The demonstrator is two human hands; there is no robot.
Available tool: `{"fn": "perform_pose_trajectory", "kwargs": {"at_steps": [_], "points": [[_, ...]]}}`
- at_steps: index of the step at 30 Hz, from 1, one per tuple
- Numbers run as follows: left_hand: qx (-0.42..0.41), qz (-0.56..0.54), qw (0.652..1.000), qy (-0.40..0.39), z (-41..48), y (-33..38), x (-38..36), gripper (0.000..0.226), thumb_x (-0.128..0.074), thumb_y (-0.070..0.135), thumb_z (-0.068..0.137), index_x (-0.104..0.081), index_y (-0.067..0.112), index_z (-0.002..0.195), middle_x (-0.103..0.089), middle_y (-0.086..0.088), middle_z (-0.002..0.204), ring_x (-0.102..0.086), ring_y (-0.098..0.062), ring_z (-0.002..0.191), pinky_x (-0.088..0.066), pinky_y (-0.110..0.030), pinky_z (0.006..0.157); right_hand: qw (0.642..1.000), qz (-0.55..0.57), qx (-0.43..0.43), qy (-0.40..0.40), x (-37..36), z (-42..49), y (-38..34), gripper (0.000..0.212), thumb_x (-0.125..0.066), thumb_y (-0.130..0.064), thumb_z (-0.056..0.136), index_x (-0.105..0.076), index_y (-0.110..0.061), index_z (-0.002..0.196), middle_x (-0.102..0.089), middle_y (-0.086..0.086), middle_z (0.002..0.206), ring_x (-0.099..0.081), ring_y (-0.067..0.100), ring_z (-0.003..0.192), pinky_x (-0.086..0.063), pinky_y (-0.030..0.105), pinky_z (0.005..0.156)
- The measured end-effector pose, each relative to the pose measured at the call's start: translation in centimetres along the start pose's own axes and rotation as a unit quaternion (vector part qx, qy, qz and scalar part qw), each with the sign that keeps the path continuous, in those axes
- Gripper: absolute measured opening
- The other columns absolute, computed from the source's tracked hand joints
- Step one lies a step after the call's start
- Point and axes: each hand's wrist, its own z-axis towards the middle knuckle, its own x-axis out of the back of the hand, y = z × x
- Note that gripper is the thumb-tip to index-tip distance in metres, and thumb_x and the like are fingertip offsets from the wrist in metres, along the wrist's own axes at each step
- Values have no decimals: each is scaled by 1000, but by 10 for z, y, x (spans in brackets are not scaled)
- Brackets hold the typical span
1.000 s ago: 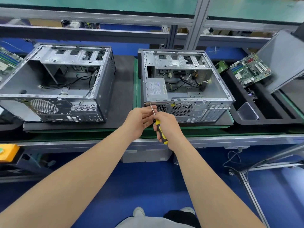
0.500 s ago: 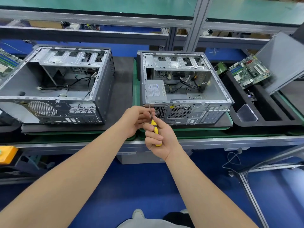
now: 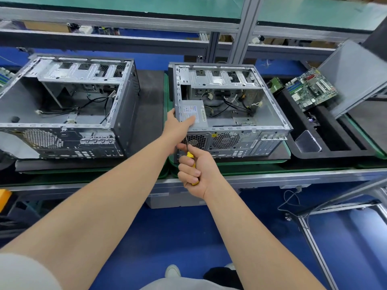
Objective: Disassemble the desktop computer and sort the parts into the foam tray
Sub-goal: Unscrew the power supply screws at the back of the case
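An open desktop case (image 3: 270,114) lies on its side on a green mat, rear panel towards me. Inside its near left corner sits a grey power supply (image 3: 193,111) with a label on top. My left hand (image 3: 178,127) reaches over the case's rear edge, fingers laid on the power supply's top and thumb at its left side. My right hand (image 3: 196,170) grips a yellow-handled screwdriver (image 3: 191,158), whose shaft points up at the rear panel's left corner, just under my left wrist. Loose cables lie inside the case.
A second stripped case (image 3: 69,105) lies to the left. At the right stands a black foam tray (image 3: 335,147) holding a motherboard (image 3: 312,88), a small green board (image 3: 276,85) and a clear box (image 3: 307,141); a grey side panel (image 3: 354,78) leans there. The bench's metal edge runs below.
My left hand has left the screwdriver tip and moved up onto the power supply. My right hand has shifted slightly, still gripping the screwdriver at the rear panel.
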Motion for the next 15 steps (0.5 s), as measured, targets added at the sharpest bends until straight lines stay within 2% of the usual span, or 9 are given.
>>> {"fn": "perform_pose_trajectory", "kwargs": {"at_steps": [4, 6, 7, 8, 10, 11, 12, 13, 15], "points": [[34, -57, 997, -25, 4, 0, 1, 81, -73, 38, 91, -21, 38, 153, -58, 0, 139, -63, -26, 118, -55, -54, 98, 993, -91, 30, 64, -4, 3, 3, 27, -44, -31, 111, -64, -13, 109, -34, -4, 56, -21, 8, 35, -17, 20, 31], [35, -61, 997, -26, 7, -1, 1, 84, -74, 36, 91, -19, 36, 155, -55, -1, 142, -61, -26, 121, -50, -53, 105, 956, -244, 96, 132, -4, 4, 3, 27, -41, -26, 108, -64, -11, 107, -36, -3, 56, -24, 12, 41, -16, 22, 40], [34, -65, 997, -28, 9, -2, 1, 86, -75, 34, 91, -18, 35, 156, -54, -2, 143, -60, -26, 122, -48, -52, 108, 907, -356, 149, 170, -5, 4, 4, 29, -39, -25, 107, -64, -11, 104, -42, -2, 57, -30, 15, 44, -19, 25, 44], [35, -69, 996, -32, 10, -3, 1, 88, -76, 33, 91, -17, 34, 156, -52, -2, 144, -59, -26, 122, -46, -50, 110, 829, -477, 207, 205, -4, 3, 3, 30, -38, -25, 107, -62, -11, 98, -50, -1, 62, -41, 19, 50, -26, 27, 47], [38, -71, 996, -36, 12, -3, 1, 90, -77, 32, 90, -16, 34, 156, -52, -2, 144, -58, -25, 124, -43, -49, 112, 633, -679, 281, 245, -1, 2, 3, 26, -39, -27, 109, -52, -13, 92, -58, 4, 74, -56, 27, 66, -38, 34, 55], [40, -70, 996, -36, 13, -4, 1, 91, -77, 32, 90, -15, 34, 157, -52, -2, 145, -58, -25, 124, -42, -49, 113, 552, -736, 290, 262, 1, 2, 3, 21, -40, -27, 109, -47, -17, 93, -56, 5, 76, -57, 30, 69, -39, 36, 58], [43, -70, 996, -37, 14, -4, 1, 92, -77, 32, 89, -15, 34, 157, -52, -2, 145, -57, -25, 125, -41, -50, 114, 496, -768, 297, 276, 2, 3, 2, 16, -41, -26, 109, -45, -20, 94, -53, 3, 74, -55, 31, 68, -38, 36, 58], [46, -71, 996, -37, 14, -5, 1, 92, -78, 33, 89, -15, 35, 157, -51, -3, 146, -57, -26, 126, -41, -51, 114, 463, -782, 304, 286, 3, 5, 2, 14, -43, -25, 108, -45, -21, 95, -50, 2, 72, -53, 31, 67, -37, 36, 58], [50, -72, 995, -38, 15, -6, 1, 93, -78, 34, 88, -16, 36, 157, -49, -4, 147, -56, -27, 127, -42, -52, 113, 448, -777, 323, 301, 4, 7, 2, 16, -44, -28, 107, -48, -22, 92, -53, 1, 73, -52, 30, 66, -37, 36, 59]]}}
